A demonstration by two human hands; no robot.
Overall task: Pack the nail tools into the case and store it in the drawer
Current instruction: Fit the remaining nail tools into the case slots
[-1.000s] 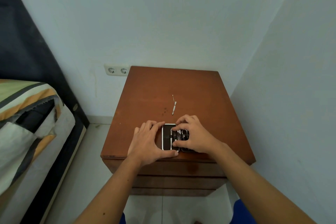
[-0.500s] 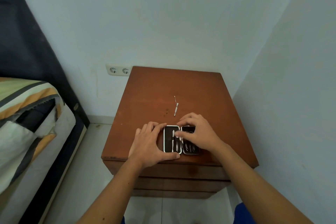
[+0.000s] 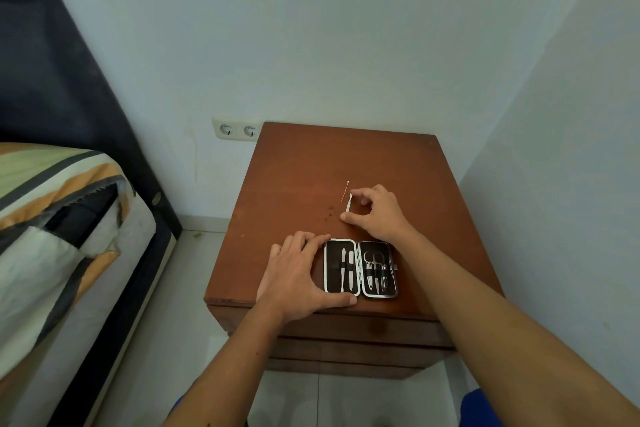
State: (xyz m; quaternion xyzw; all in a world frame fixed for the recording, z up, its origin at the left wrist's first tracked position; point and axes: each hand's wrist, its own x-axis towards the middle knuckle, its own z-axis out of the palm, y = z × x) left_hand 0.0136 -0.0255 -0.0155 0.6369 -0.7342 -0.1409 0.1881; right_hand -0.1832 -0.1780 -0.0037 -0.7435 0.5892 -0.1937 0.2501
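A black nail case (image 3: 360,269) with a white rim lies open and flat near the front edge of the brown nightstand (image 3: 304,177). Its left half holds two slim tools, its right half scissors and clippers under straps. My left hand (image 3: 301,276) rests against the case's left side, thumb along the front edge. Behind the case, my right hand (image 3: 375,213) has thumb and forefinger pinched around a small white tool (image 3: 348,203) lying on the wood. A thin pin-like tool (image 3: 345,190) lies just behind it.
The nightstand's drawer fronts (image 3: 346,347) below the top are closed. A bed with a striped cover (image 3: 52,218) stands to the left, a double wall socket (image 3: 235,130) behind, a wall close on the right.
My right hand left the case and reached back to the small white tool. The case now lies fully open and uncovered. My left hand stayed at the case's left side.
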